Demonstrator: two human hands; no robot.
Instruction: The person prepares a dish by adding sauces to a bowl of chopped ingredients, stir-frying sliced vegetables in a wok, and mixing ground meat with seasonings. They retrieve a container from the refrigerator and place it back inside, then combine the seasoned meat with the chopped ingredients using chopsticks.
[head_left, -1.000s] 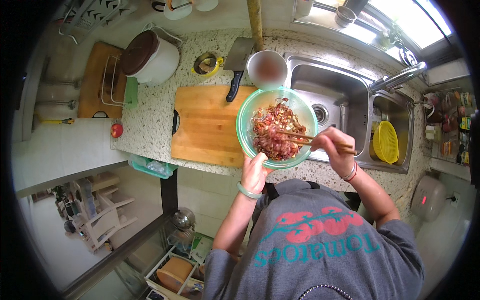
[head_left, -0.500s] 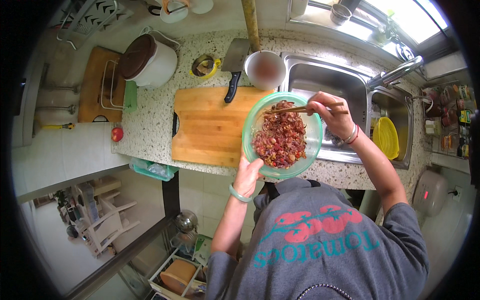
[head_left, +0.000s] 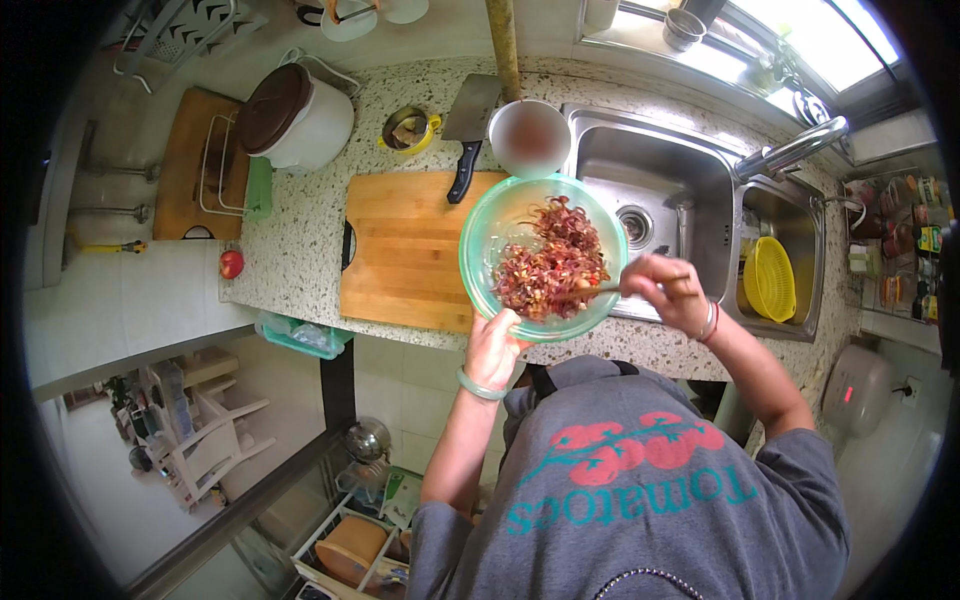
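Note:
My left hand (head_left: 493, 352) grips the near rim of a translucent green bowl (head_left: 476, 262), thumb over the edge. The bowl is held above the counter, overlapping the cutting board and the sink's edge. Inside it lies a chopped reddish mixture (head_left: 555, 262) with curled, thin purple-red strips and pale bits. Closed round a pair of wooden chopsticks (head_left: 607, 288), my right hand (head_left: 667, 293) is at the bowl's right side. The chopstick tips are down in the mixture at the near right.
A wooden cutting board (head_left: 400, 255) lies left of the bowl. Behind are a cleaver (head_left: 468, 135), a white bowl (head_left: 530, 138) with blurred contents and a yellow-handled pot (head_left: 408, 130). The sink (head_left: 650, 170) is at the right, with a yellow colander (head_left: 770, 280). An apple (head_left: 231, 264) sits far left.
The bowl has shifted left, uncovering the sink drain. My right hand has come nearer to me, and the chopsticks have moved from the bowl's far side to its near right, pushing the mixture about.

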